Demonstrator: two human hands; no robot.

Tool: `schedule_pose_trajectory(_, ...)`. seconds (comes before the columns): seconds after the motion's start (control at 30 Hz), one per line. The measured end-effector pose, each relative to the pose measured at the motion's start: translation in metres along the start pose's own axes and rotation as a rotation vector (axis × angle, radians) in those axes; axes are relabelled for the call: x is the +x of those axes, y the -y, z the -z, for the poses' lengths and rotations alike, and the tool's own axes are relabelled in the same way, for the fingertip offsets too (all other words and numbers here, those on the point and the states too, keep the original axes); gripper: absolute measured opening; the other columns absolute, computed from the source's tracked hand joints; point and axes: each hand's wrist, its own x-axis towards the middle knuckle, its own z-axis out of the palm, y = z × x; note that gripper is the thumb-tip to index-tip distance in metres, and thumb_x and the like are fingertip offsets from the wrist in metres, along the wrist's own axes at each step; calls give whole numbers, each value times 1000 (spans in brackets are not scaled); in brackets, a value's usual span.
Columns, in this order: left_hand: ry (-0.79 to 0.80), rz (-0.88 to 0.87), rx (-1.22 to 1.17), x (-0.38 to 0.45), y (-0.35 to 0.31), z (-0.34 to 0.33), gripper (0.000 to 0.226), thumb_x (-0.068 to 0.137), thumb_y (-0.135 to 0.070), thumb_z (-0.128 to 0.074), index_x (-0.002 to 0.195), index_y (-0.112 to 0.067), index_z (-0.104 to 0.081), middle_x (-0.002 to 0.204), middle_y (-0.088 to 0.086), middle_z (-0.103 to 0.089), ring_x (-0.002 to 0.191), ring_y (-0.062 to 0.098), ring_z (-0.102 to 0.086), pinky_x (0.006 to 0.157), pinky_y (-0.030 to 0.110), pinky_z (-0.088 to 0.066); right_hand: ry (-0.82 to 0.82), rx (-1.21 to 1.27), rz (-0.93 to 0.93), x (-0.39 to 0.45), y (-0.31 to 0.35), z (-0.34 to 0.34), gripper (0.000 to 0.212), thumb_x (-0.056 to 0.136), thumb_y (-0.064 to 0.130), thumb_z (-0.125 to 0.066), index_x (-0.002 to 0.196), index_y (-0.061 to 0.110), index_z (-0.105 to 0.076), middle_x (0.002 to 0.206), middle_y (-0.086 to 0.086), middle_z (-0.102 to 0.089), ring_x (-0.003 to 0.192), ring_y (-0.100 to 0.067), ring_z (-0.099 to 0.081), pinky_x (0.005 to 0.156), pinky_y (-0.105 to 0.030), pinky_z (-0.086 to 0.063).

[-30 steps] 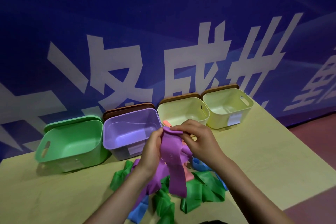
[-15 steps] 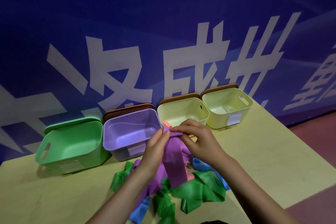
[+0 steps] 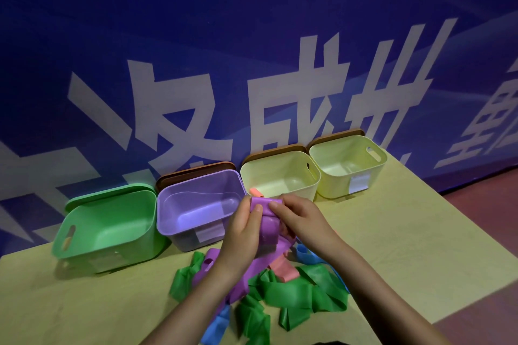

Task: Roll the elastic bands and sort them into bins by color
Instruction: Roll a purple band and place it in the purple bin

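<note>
1. The counter [image 3: 392, 246] was covered in a pale yellow-green surface and stood against a dark blue wall [image 3: 252, 22] printed with large white characters; a reddish floor [image 3: 487, 204] showed at the right.
2. Four bins lined the back of the counter along the wall: a green bin [image 3: 106, 227] tilted forward at the left, a purple bin [image 3: 196, 204], then two pale yellow bins [image 3: 280, 176] [image 3: 347, 165]. Brown lids [image 3: 196, 169] stood behind three of them.
3. Near the counter's front lay a loose heap of bands: green bands [image 3: 294, 294], a salmon band [image 3: 283, 269] and blue bands [image 3: 218, 325], tangled over one another.
4. Both hands were raised close together above the heap, just before the purple bin. The left hand [image 3: 244, 232] and the right hand [image 3: 302, 221] each pinched the purple band [image 3: 266, 221] at its rolled upper end, while its loose tail hung down into the heap.
5. The hands blocked part of the purple bin's front corner and its white label.
6. A small salmon piece [image 3: 256, 192] peeked out just behind the hands; what it belonged to could not be told. The heap's near edge was cut off by the frame, and the labels were unreadable.
</note>
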Motion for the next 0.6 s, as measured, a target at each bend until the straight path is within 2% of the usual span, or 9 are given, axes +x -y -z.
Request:
schedule_pose_trajectory(0.17,1,-53,48,1,0,1,21,100,-18,-43,82,-18,-53,73,-3,-57,67,6,-54,65,23,-44,-25,13,11,-1,-2,1,23,96,11,-54,74,5,-59,51,6,-51,48,-3,-48,50,-15,-39)
schedule_pose_trajectory(0.27,-18,-149,99,4,2,1,23,99,-23,-44,86,-9,-56,79,11,-61,72,15,-57,69,27,-45,-35,21,53,-3,0,-2,28,95,11,-56,68,11,-56,49,5,-51,48,-4,-47,51,-18,-39)
schedule_pose_trajectory(0.33,-1,-195,99,5,0,1,27,95,-26,-43,89,-5,-59,82,13,-64,78,21,-60,72,29,-48,-85,29,112,-4,-1,-5,32,91,25,-59,64,8,-53,52,4,-51,52,-8,-47,52,-26,-38)
schedule_pose_trajectory(0.43,18,-241,110,7,-3,4,25,94,-22,-44,89,-5,-61,84,9,-66,81,19,-62,75,27,-48,-146,0,187,-7,-1,-7,43,84,41,-54,66,1,-54,56,-1,-50,55,-14,-45,52,-35,-37)
schedule_pose_trajectory(0.53,8,-195,63,8,0,5,22,97,-19,-48,90,-6,-64,86,11,-67,82,17,-63,75,23,-49,-163,-8,174,-7,-2,-9,42,86,34,-56,73,-5,-57,57,-2,-52,55,-11,-48,54,-33,-38)
schedule_pose_trajectory(0.6,2,-86,-25,5,-1,4,21,99,-15,-48,93,-10,-67,89,8,-69,82,11,-64,73,18,-50,-162,-7,158,-7,-2,-9,43,85,36,-57,74,-6,-57,57,0,-52,55,-9,-48,54,-31,-39)
